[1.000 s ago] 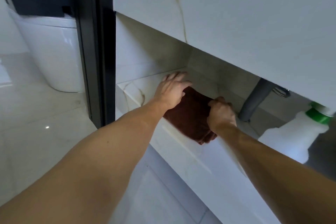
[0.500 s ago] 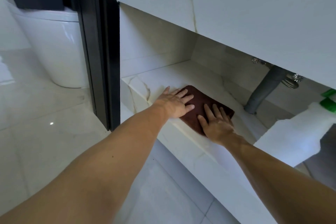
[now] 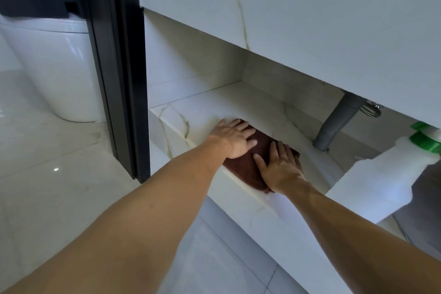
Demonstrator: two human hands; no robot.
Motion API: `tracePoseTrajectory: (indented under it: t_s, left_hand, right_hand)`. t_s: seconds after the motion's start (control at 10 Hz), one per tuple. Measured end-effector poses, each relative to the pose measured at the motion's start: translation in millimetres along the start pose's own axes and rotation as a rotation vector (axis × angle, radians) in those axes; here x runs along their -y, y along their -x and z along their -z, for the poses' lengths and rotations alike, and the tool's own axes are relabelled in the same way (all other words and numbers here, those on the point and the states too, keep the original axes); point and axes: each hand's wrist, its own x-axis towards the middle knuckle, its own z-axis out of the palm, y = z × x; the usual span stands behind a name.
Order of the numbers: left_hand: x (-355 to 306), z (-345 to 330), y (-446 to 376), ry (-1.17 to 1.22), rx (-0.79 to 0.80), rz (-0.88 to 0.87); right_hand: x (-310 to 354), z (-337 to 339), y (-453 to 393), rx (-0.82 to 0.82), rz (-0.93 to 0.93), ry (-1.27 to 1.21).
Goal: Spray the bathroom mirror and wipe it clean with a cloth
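Both hands lie flat on a folded dark-brown cloth (image 3: 248, 164) that rests on the low marble shelf (image 3: 238, 100) under the vanity, near the shelf's front edge. The left hand (image 3: 235, 139) covers the cloth's far-left part with its fingers (image 3: 245, 127) straight and spread, gripping nothing; the right hand (image 3: 280, 168) presses the near-right part the same way, its fingers (image 3: 281, 150) extended and released. Between the two palms a strip of cloth shows, and a corner peeks out just beyond the right fingertips. The cloth looks soft, light and limp, likely a plush microfibre that would sag and unfold if lifted by one corner, so it is best pinched across the folded stack at the edge nearest the palms. A white spray bottle (image 3: 381, 184) with a green collar stands to the right of the right hand, apart from it. Beyond the right fingertips a grey drain pipe (image 3: 334, 124) rises from the shelf.
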Motion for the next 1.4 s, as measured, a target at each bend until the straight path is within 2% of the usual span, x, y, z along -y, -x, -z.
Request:
tracePoseTrajectory:
  t_s: [0.1, 0.4, 0.9, 1.3, 1.4]
  left_hand:
    - [14, -12, -7, 0.013, 0.022, -0.006]
    - [14, -13, -1, -0.059, -0.026, 0.015]
    - [11, -16, -21, -0.005, -0.012, -0.028]
    - [6, 0, -6, -0.087, 0.01, 0.061]
    - [10, 11, 6, -0.08, -0.055, 0.049]
  right_hand:
    - [0, -9, -2, -0.04, -0.024, -0.004]
    - [-2, -5, 2, -0.004, -0.027, -0.012]
    - [-19, -5, -16, -0.001, -0.023, -0.006]
    - [-11, 9, -10, 0.064, -0.053, 0.082]
    - [-14, 12, -3, -0.101, 0.009, 0.097]
